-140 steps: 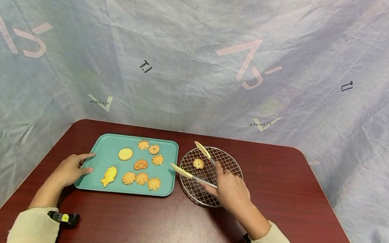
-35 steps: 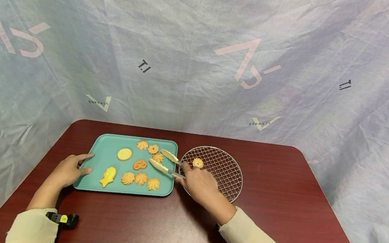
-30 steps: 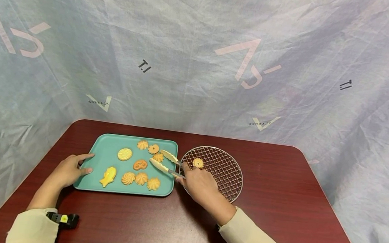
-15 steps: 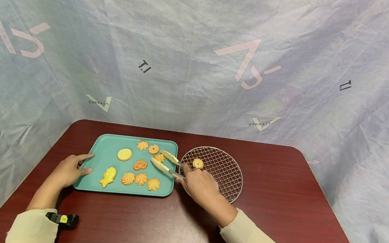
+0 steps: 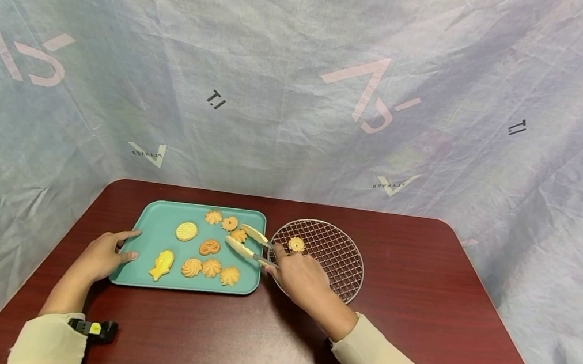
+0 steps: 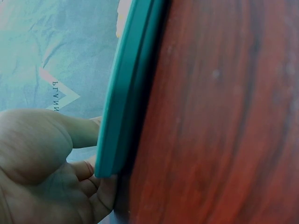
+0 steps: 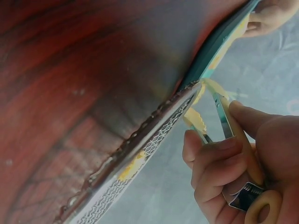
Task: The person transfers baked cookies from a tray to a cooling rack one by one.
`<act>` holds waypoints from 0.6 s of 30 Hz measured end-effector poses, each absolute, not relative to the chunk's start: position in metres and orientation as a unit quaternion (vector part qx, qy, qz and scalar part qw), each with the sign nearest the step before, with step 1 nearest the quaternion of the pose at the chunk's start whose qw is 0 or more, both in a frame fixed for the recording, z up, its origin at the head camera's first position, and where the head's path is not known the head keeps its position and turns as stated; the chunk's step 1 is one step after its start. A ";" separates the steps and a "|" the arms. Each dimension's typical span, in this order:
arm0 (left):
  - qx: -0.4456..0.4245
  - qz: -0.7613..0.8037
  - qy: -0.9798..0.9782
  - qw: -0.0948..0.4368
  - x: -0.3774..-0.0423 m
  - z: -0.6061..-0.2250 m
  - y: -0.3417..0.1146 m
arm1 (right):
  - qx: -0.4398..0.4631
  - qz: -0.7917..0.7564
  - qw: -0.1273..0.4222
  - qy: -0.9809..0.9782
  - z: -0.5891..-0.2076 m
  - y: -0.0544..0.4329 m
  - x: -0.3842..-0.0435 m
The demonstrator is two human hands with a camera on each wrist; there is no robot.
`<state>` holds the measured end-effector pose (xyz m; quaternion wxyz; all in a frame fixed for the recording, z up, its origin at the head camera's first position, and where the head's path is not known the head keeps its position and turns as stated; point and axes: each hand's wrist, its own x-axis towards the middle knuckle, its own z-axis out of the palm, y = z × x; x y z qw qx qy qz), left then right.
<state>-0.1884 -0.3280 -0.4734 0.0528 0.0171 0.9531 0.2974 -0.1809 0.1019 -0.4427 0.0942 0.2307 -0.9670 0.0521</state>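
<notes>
My left hand [image 5: 101, 256] holds the left edge of a teal tray [image 5: 155, 216], thumb over the rim; in the left wrist view its other fingers curl by the edge. My right hand [image 5: 301, 278] grips a pair of tongs [image 5: 240, 249] with cream tips, its fingers curled round the handles in the right wrist view. The spread tips stand either side of a flower-shaped cookie [image 5: 239, 236] at the tray's right; whether they touch it is hard to tell. On the tray lie a pretzel cookie [image 5: 210, 248], a fish-shaped cookie [image 5: 161, 265], a round yellow cookie [image 5: 186, 231] and several piped cookies [image 5: 192, 267].
Right of the tray, a round wire rack [image 5: 339, 261] bears one flower-shaped cookie [image 5: 296, 244], close to my right knuckles. Both stand on a dark red table [image 5: 418, 285]. A grey cloth [image 5: 289, 89] hangs behind the table.
My right hand has carried the tongs left from above the rack to the tray's right side. The flower-shaped cookie between the tips has shifted slightly right. My left hand has stayed put.
</notes>
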 end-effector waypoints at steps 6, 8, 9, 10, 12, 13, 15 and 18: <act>0.018 0.301 0.952 0.053 -0.188 -0.474 -0.329 | 0.232 0.052 0.085 -0.968 -0.440 0.104 -0.181; 0.018 0.300 0.952 0.053 -0.188 -0.475 -0.329 | 0.233 0.051 0.084 -0.968 -0.440 0.105 -0.181; 0.017 0.300 0.952 0.053 -0.188 -0.476 -0.329 | 0.233 0.051 0.084 -0.967 -0.440 0.106 -0.181; 0.017 0.300 0.952 0.053 -0.188 -0.477 -0.330 | 0.233 0.052 0.083 -0.968 -0.439 0.107 -0.181; 0.016 0.300 0.952 0.053 -0.188 -0.477 -0.330 | 0.231 0.055 0.080 -0.968 -0.438 0.108 -0.181; 0.016 0.300 0.952 0.054 -0.188 -0.478 -0.330 | 0.230 0.060 0.078 -0.968 -0.438 0.108 -0.181; 0.015 0.301 0.952 0.055 -0.189 -0.478 -0.330 | 0.228 0.066 0.076 -0.968 -0.438 0.109 -0.180; 0.015 0.302 0.952 0.055 -0.189 -0.476 -0.330 | 0.222 0.068 0.072 -0.970 -0.438 0.110 -0.180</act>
